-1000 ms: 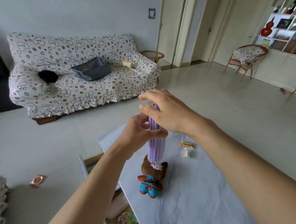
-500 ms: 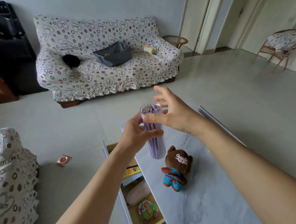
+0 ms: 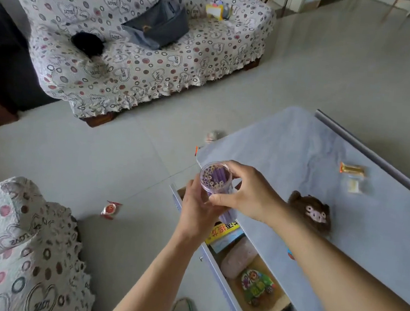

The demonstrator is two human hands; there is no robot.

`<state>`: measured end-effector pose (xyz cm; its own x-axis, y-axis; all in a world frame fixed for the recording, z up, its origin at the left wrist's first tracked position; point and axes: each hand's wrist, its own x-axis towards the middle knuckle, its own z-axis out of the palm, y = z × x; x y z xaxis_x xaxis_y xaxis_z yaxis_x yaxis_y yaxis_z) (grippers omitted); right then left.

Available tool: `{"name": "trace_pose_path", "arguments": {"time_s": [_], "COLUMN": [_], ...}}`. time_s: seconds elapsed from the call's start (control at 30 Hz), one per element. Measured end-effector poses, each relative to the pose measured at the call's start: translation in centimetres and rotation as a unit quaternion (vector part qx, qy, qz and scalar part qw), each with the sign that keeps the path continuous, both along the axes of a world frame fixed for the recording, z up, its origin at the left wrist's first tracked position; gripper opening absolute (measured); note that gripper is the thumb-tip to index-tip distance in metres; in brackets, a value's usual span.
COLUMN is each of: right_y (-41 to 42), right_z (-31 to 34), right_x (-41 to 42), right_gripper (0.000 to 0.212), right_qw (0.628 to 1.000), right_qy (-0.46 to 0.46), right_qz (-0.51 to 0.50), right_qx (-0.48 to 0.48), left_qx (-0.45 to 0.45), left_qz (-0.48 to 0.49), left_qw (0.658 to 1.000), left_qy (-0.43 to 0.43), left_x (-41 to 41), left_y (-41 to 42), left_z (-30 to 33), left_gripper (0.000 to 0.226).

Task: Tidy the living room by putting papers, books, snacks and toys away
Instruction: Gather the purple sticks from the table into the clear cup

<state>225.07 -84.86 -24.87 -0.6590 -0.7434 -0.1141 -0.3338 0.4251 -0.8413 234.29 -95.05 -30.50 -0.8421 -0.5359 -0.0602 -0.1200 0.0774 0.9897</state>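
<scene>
A clear tube of purple pencils [image 3: 215, 179] is held upright over the open drawer [image 3: 256, 285] at the table's left edge. My left hand [image 3: 197, 211] grips its side from below and my right hand [image 3: 247, 194] curls round it near the top. The drawer holds a yellow packet [image 3: 221, 232], a pinkish pouch [image 3: 237, 260] and a colourful sticker pack [image 3: 256, 287]. A brown plush toy [image 3: 312, 213] lies on the grey marble table [image 3: 287, 143]. Two wrapped snacks [image 3: 351, 169] lie further right on it.
A red snack packet [image 3: 109, 210] lies on the floor by the patterned armchair [image 3: 15, 242]. Another small packet [image 3: 213, 136] sits on the floor at the table's far corner. The patterned sofa [image 3: 144, 69] holds a grey bag [image 3: 159, 24], a black item [image 3: 87, 43] and a yellow toy [image 3: 216, 9].
The view has tilted down towards the drawer. My right hand has come from hovering open beside the tube to curling round it; the tube has come lower, over the drawer.
</scene>
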Motion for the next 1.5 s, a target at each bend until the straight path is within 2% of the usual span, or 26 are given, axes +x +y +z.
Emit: {"name": "trace_pose_path", "arguments": {"time_s": [0.13, 0.37, 0.53, 0.67, 0.77, 0.9, 1.0, 1.13, 1.27, 1.37, 1.5], "right_y": [-0.2, 2.2, 4.6, 6.1, 6.7, 6.7, 6.3, 5.5, 5.3, 5.6, 5.0], "right_z": [-6.3, -17.2, -27.0, -34.2, -38.1, -41.8, -43.5, -45.4, -46.3, -46.9, -46.6], "right_x": [0.3, 2.0, 3.8, 4.7, 5.0, 5.0, 4.9, 4.9, 4.6, 5.1, 6.2], "right_gripper": [0.056, 0.053, 0.057, 0.040, 0.038, 0.034, 0.030, 0.041, 0.049, 0.040, 0.038], "right_qw": [0.998, 0.984, 0.968, 0.951, 0.930, 0.906, 0.894, 0.885, 0.880, 0.883, 0.897], "right_qy": [-0.028, -0.039, -0.070, -0.048, -0.087, -0.123, -0.129, -0.139, -0.178, -0.216, -0.176], "right_qz": [-0.054, -0.122, -0.122, -0.121, -0.133, -0.110, -0.092, -0.092, -0.099, -0.122, -0.207], "right_qx": [0.031, 0.124, 0.210, 0.281, 0.331, 0.389, 0.419, 0.436, 0.429, 0.398, 0.347], "left_qx": [-0.011, 0.056, 0.088, 0.144, 0.178, 0.228, 0.257, 0.266, 0.316, 0.287, 0.275], "left_qz": [-0.057, -0.141, -0.125, -0.097, -0.068, -0.048, -0.040, -0.038, -0.011, -0.024, -0.010], "left_qw": [0.995, 0.966, 0.926, 0.888, 0.877, 0.865, 0.875, 0.880, 0.860, 0.866, 0.865], "left_qy": [-0.077, -0.208, -0.344, -0.427, -0.442, -0.445, -0.408, -0.391, -0.400, -0.410, -0.421], "left_x": [-0.8, -0.2, 1.3, 2.5, 3.4, 4.1, 4.0, 3.7, 2.9, 2.2, 1.7], "left_y": [-0.6, 0.8, 1.2, 1.2, 1.1, 0.8, 0.7, 0.6, 0.1, 0.0, 0.1], "left_z": [-5.2, -14.0, -20.7, -25.0, -27.9, -30.7, -31.4, -32.2, -33.5, -33.5, -33.4], "left_gripper": [0.049, 0.053, 0.046, 0.065, 0.072, 0.067, 0.063, 0.052, 0.047, 0.025, 0.013]}}
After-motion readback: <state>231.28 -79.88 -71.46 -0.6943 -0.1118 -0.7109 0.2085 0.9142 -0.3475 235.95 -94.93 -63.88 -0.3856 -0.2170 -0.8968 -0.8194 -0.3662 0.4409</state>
